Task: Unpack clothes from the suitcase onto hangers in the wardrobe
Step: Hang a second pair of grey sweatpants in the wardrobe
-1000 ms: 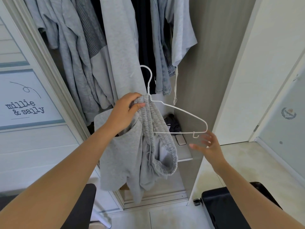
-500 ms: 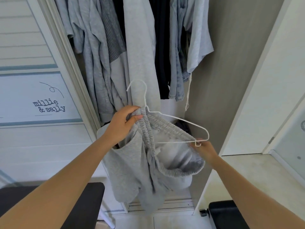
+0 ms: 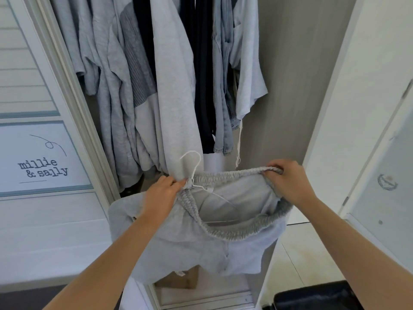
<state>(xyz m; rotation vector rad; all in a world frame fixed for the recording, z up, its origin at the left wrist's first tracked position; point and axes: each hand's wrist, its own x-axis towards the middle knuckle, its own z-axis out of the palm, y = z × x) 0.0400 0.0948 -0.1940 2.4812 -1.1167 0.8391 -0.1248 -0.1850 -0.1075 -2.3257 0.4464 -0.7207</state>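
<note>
**One garment, one hanger, two hands**

I hold one grey garment (image 3: 201, 253) with an elastic waistband in front of the open wardrobe (image 3: 283, 86). The waistband is pulled wide between my two hands.

My left hand (image 3: 162, 195) is at the left end of the waistband. Its fingers (image 3: 176, 183) are curled around the cloth and the neck of one white wire hanger (image 3: 194, 167) together. The hook of the hanger stands up above this hand. The arms of the hanger lie inside the opening of the waistband.

My right hand (image 3: 288, 182) is at the right end, and its fingers (image 3: 273, 167) are clenched around the elastic edge.

Behind the garment, clothes hang in the wardrobe (image 3: 174, 86): grey ones, one black, one denim and one pale blue. I count at least six, but they overlap, so I cannot tell the exact number.

One cardboard box (image 3: 181, 280) stands on the wardrobe floor under the garment. One black suitcase (image 3: 312, 296) shows partly at the lower right corner. One sign (image 3: 42, 168) with "millie & sally" is on the left.
</note>
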